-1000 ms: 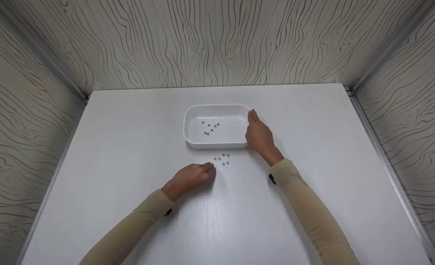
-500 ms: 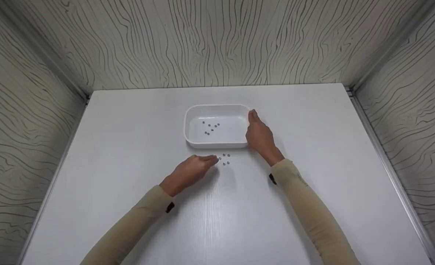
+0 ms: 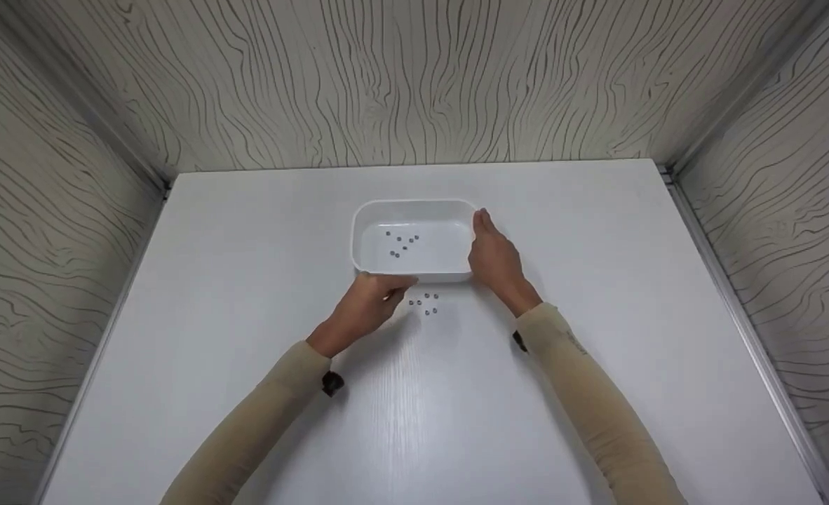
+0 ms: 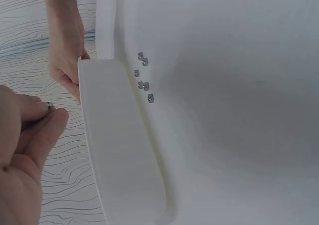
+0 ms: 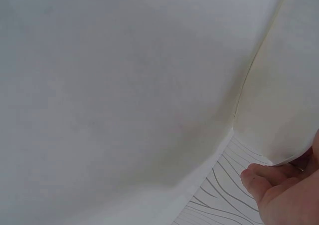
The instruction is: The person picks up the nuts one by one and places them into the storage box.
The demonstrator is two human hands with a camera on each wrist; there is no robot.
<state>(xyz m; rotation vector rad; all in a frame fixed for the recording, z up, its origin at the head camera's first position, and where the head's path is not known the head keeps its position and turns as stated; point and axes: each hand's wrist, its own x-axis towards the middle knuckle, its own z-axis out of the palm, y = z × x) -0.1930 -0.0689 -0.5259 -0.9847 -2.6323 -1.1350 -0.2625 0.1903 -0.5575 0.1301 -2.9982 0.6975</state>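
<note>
My left hand [image 3: 360, 308] is raised at the front wall of a white rectangular container [image 3: 449, 278], overlapping its near rim in the head view. Thumb and finger pinch a small metal nut [image 4: 49, 105], which shows at the fingertips in the left wrist view. My right hand [image 3: 496, 261] grips the container's right end, its fingers at the rim in the right wrist view. Several nuts [image 3: 405, 247] lie scattered on the container floor, towards its left half. Just in front of the container, several more nuts [image 4: 150, 98] form a loose cluster on the table.
The container stands on a white table [image 3: 246, 238], towards its back half. Panels with a wood-grain line pattern [image 3: 414, 84] rise behind the table and along both sides, with metal rails at the corners.
My left hand has moved from the table beside the loose nuts up and forward to the container's near rim, pinching a nut. The right hand and the container have stayed in place.
</note>
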